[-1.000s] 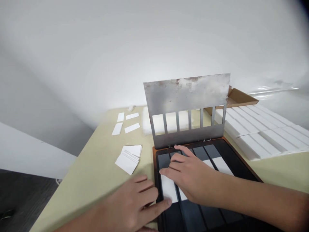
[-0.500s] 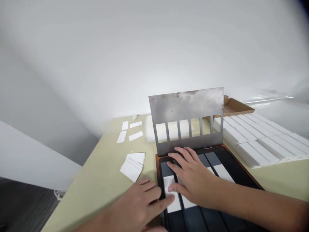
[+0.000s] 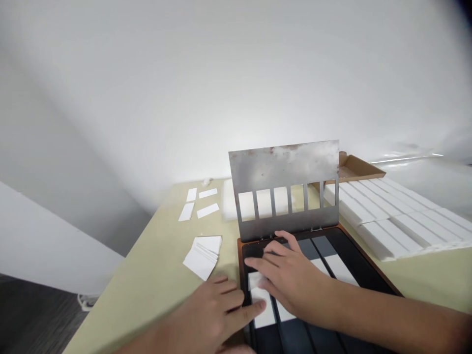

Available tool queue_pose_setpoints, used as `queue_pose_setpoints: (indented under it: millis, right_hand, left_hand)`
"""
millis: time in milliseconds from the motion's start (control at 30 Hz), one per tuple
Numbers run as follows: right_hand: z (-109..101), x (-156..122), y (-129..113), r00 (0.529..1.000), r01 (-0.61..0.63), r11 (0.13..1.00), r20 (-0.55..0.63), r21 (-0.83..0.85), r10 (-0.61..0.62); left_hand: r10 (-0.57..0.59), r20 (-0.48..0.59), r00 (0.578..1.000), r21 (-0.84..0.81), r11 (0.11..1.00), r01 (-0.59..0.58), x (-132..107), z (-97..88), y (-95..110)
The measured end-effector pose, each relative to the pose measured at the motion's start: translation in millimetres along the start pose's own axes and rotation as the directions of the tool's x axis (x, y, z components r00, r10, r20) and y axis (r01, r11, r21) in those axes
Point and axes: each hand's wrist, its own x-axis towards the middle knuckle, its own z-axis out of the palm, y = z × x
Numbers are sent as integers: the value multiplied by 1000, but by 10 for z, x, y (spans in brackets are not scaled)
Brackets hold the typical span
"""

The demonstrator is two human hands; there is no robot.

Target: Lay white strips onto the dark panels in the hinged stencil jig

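Since the earlier frame, the right hand [image 3: 291,273] has drawn its fingertips back from the foot of the metal plate and now lies further over the left side of the tray, with the index finger stretched toward the left. The view has also dipped slightly, so everything sits a little lower in the frame.

The right hand is open, its fingers spread and slightly curved, with no clear grip on anything. Its fingers [image 3: 258,263] lie just above and partly on the white cards [image 3: 261,314], which lie in the left slot of the black tray [image 3: 363,255] at lower centre. The left hand [image 3: 210,307] comes in from the lower edge, also open and fairly flat, with its thumb [image 3: 256,308] stretched onto those cards and its other fingers beside the tray's left edge. Whether either hand is pressing or pinching cannot be told.

Further white strips [image 3: 337,269] lie in the tray to the right of the hands. A stained steel stencil plate [image 3: 283,184] with a row of rectangular windows stands upright, hinged at the tray's back edge.

On the pale green table [image 3: 147,255], a fanned stack of white cards [image 3: 202,256] lies just left of the tray, with four loose cards [image 3: 207,210] further toward the upper left. At right, rows of white bars [image 3: 387,221] lie beside a cardboard box lid [image 3: 356,169].
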Motion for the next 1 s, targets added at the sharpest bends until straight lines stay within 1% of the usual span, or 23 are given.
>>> queue_pose_setpoints:
  millis: [133,200,300,433,567,633,700,767,833,900,967,1000]
  right_hand:
    - [-2,-26,23,987,156,983,46,-98,-152]
    - [-3,-36,28,980,196,972,51,-128,-191]
    - [-8,-43,23,976,218,965,40,-149,-214]
    - [-27,-42,16,971,240,958,57,-158,-234]
    - [-40,-43,11,971,239,959,51,-155,-234]
    - [-39,-49,5,970,241,960,50,-142,-236]
    - [-36,-57,0,969,246,960,42,-136,-242]
    - [-34,-63,-4,969,247,960,30,-136,-245]
    - [-38,-64,-8,970,242,961,32,-135,-239]
    - [-52,-61,-12,972,233,964,44,-131,-229]
    - [-72,-57,-17,973,229,965,57,-129,-224]
    - [-82,-56,-20,972,231,965,62,-127,-225]
  left_hand:
    - [10,-62,998,19,1000,-9,-1,24,-5]
    - [9,-84,996,29,1000,-7,2,19,-1]
    - [8,-89,996,29,1000,-6,10,2,5]
    - [14,-111,994,25,1000,-12,9,-1,-1]
    - [15,-108,994,11,1000,-14,-1,-9,1]
    - [12,-143,990,6,1000,-11,-2,-28,10]
    - [-32,-184,982,-7,999,31,0,-46,22]
    - [-118,-181,977,-44,993,111,6,-48,30]
    - [-230,-129,965,-111,970,217,17,-31,35]
    - [-336,-67,939,-179,930,320,33,-7,40]
    - [-414,-13,910,-225,888,400,53,8,49]
    - [-433,10,901,-239,874,423,64,10,55]
